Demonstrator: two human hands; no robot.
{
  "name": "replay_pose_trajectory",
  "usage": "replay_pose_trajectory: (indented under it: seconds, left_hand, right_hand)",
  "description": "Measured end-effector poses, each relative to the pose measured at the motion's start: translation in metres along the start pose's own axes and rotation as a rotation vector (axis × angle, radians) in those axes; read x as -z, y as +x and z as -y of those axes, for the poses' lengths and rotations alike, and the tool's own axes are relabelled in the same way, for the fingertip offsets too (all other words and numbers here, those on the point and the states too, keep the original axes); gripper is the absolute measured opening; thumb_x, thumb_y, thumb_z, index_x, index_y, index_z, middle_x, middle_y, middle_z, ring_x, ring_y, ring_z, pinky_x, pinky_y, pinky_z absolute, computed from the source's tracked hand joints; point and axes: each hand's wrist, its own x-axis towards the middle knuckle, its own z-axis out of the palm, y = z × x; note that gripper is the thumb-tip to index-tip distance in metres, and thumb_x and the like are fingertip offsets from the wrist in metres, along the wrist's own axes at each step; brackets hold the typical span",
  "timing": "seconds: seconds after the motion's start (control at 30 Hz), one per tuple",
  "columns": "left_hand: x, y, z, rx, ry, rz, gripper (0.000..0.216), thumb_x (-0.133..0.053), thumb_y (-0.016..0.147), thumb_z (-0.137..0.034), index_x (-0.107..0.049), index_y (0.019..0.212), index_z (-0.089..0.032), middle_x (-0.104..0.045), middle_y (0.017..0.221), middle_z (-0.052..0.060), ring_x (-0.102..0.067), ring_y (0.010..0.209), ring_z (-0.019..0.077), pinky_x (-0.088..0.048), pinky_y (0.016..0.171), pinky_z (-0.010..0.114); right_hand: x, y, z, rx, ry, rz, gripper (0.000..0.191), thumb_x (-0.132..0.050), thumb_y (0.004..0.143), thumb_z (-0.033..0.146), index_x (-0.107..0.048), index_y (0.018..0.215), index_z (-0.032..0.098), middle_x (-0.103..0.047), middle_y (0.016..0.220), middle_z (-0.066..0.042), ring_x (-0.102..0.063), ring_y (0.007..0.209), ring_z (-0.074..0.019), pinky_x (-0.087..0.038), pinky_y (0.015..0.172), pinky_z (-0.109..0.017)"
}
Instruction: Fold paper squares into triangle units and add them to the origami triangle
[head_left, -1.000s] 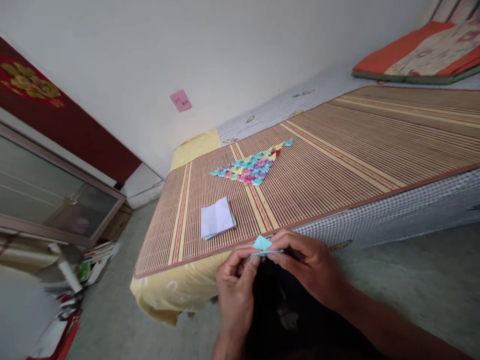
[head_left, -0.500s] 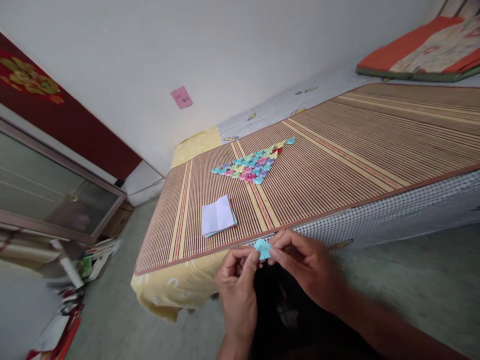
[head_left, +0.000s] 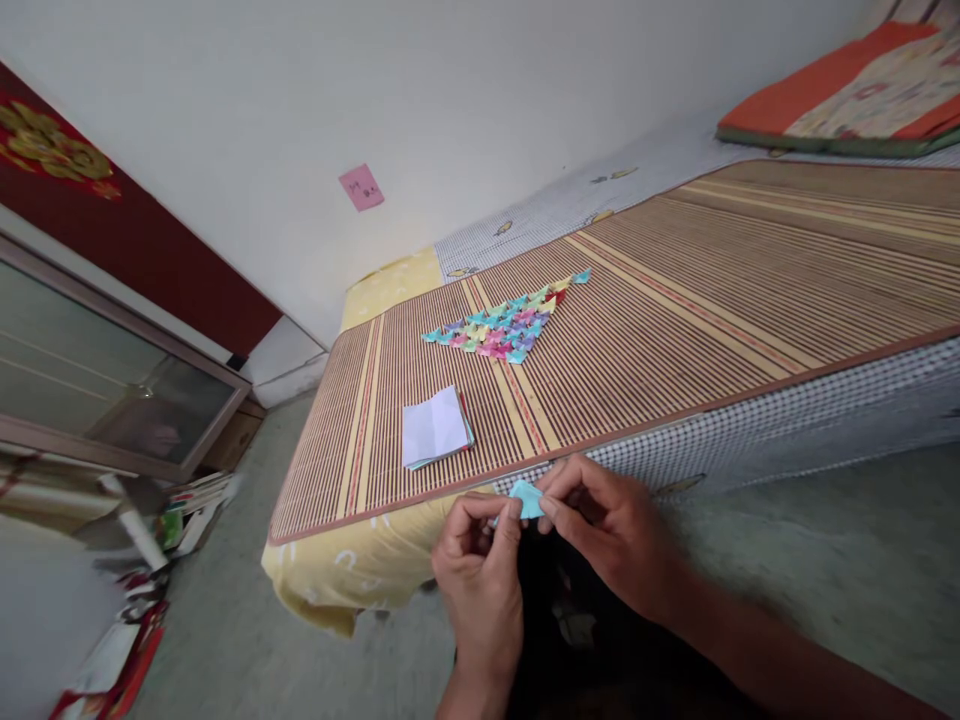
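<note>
A small piece of folded light-blue paper (head_left: 528, 498) is pinched between both hands, just off the bed's front edge. My left hand (head_left: 481, 560) grips its left side with thumb and forefinger. On its right side, my right hand (head_left: 611, 520) holds it the same way. Beyond the hands, on the striped mat (head_left: 637, 330), lies a triangle of many-coloured folded paper pieces (head_left: 499, 325). Nearer, to the left, is a stack of paper sheets (head_left: 435, 430) with a white one on top.
Yellow cloth (head_left: 360, 570) hangs over the bed's near left corner. Folded orange and floral bedding (head_left: 847, 95) lies at the far right. A pink note (head_left: 361, 187) is on the wall. Left of the bed stand a glass-panelled cabinet (head_left: 112, 370) and clutter (head_left: 135, 630) on the floor.
The folded blue paper has turned slightly, and its outline looks smoother and more pointed at the top. Both hands keep their pinch. The view has shifted a little.
</note>
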Motion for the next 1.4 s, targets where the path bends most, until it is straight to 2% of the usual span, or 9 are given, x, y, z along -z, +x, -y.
replay_pose_trajectory:
  seconds: [0.1, 0.23, 0.37, 0.5, 0.67, 0.87, 1.07, 1.27, 1.4]
  left_hand:
    - [-0.001, 0.003, 0.001, 0.044, -0.083, 0.005, 0.019, -0.079, 0.082, -0.035, -0.068, 0.085, -0.02, -0.067, 0.074, -0.001, -0.062, 0.071, 0.0137, -0.049, 0.07, 0.024]
    - [0.002, 0.012, 0.004, 0.187, -0.245, 0.19, 0.03, -0.083, 0.078, -0.031, -0.072, 0.104, -0.02, -0.067, 0.076, -0.002, -0.059, 0.069, 0.0112, -0.048, 0.069, 0.023]
    - [0.004, 0.015, 0.006, 0.272, -0.264, 0.263, 0.02, -0.084, 0.076, -0.032, -0.074, 0.083, -0.015, -0.066, 0.071, 0.0, -0.054, 0.066, 0.0105, -0.043, 0.067, 0.023]
    - [0.001, 0.014, 0.006, 0.266, -0.338, 0.207, 0.021, -0.085, 0.075, -0.031, -0.07, 0.071, -0.016, -0.063, 0.067, -0.002, -0.052, 0.068, 0.0108, -0.042, 0.071, 0.023]
    - [-0.002, 0.014, 0.008, 0.323, -0.462, 0.134, 0.025, -0.087, 0.069, -0.031, -0.068, 0.067, -0.016, -0.061, 0.066, -0.002, -0.05, 0.068, 0.0116, -0.041, 0.072, 0.025]
    - [-0.004, 0.015, 0.009, 0.361, -0.483, 0.237, 0.026, -0.085, 0.073, -0.033, -0.067, 0.066, -0.015, -0.054, 0.059, -0.003, -0.045, 0.059, 0.0103, -0.037, 0.061, 0.024]
    - [-0.009, 0.011, 0.009, 0.284, -0.457, 0.096, 0.028, -0.086, 0.072, -0.037, -0.067, 0.065, -0.016, -0.061, 0.061, -0.001, -0.052, 0.06, 0.012, -0.044, 0.064, 0.025]
    - [-0.013, 0.01, 0.013, 0.31, -0.494, 0.048, 0.033, -0.088, 0.068, -0.042, -0.07, 0.067, -0.015, -0.06, 0.061, -0.001, -0.051, 0.06, 0.011, -0.044, 0.063, 0.023]
    - [-0.014, 0.012, 0.014, 0.333, -0.535, 0.03, 0.035, -0.091, 0.065, -0.042, -0.068, 0.066, -0.015, -0.062, 0.064, 0.0, -0.052, 0.061, 0.0111, -0.044, 0.064, 0.023]
  right_hand:
    - [0.0, 0.0, 0.0, -0.015, -0.021, -0.014, 0.015, -0.062, 0.094, 0.023, -0.059, 0.08, 0.022, -0.065, 0.075, 0.0, -0.064, 0.067, -0.0145, -0.051, 0.062, -0.026]
    - [0.002, 0.0, -0.001, -0.033, -0.045, 0.0, 0.011, -0.061, 0.094, 0.023, -0.059, 0.083, 0.022, -0.063, 0.075, 0.001, -0.061, 0.065, -0.0141, -0.049, 0.06, -0.026]
    - [0.005, 0.002, 0.0, -0.04, -0.085, 0.099, 0.013, -0.06, 0.091, 0.02, -0.058, 0.078, 0.021, -0.059, 0.072, 0.002, -0.057, 0.062, -0.0134, -0.045, 0.058, -0.026]
    - [0.008, 0.005, 0.001, -0.116, -0.07, 0.156, 0.009, -0.059, 0.093, 0.024, -0.058, 0.084, 0.021, -0.056, 0.067, 0.004, -0.053, 0.06, -0.0128, -0.043, 0.057, -0.025]
    - [0.012, 0.006, -0.003, -0.171, -0.1, 0.267, 0.028, -0.054, 0.098, 0.032, -0.054, 0.073, 0.02, -0.054, 0.061, 0.004, -0.052, 0.057, -0.0122, -0.041, 0.056, -0.025]
    - [0.013, 0.008, -0.01, -0.136, -0.103, 0.149, 0.038, -0.051, 0.101, 0.037, -0.051, 0.067, 0.021, -0.052, 0.059, 0.004, -0.051, 0.054, -0.0117, -0.041, 0.056, -0.025]
    - [0.002, 0.004, -0.015, -0.327, 0.18, 0.298, 0.028, -0.069, 0.089, 0.04, -0.06, 0.075, 0.018, -0.058, 0.064, 0.003, -0.054, 0.057, -0.0121, -0.043, 0.055, -0.024]
    - [-0.005, -0.001, -0.013, -0.283, 0.041, 0.251, 0.024, -0.065, 0.089, 0.029, -0.055, 0.07, 0.018, -0.046, 0.06, 0.005, -0.042, 0.056, -0.0108, -0.034, 0.054, -0.024]
    - [-0.003, 0.002, -0.011, -0.239, -0.013, 0.275, 0.022, -0.062, 0.09, 0.027, -0.054, 0.071, 0.019, -0.048, 0.062, 0.005, -0.044, 0.058, -0.0112, -0.036, 0.055, -0.024]
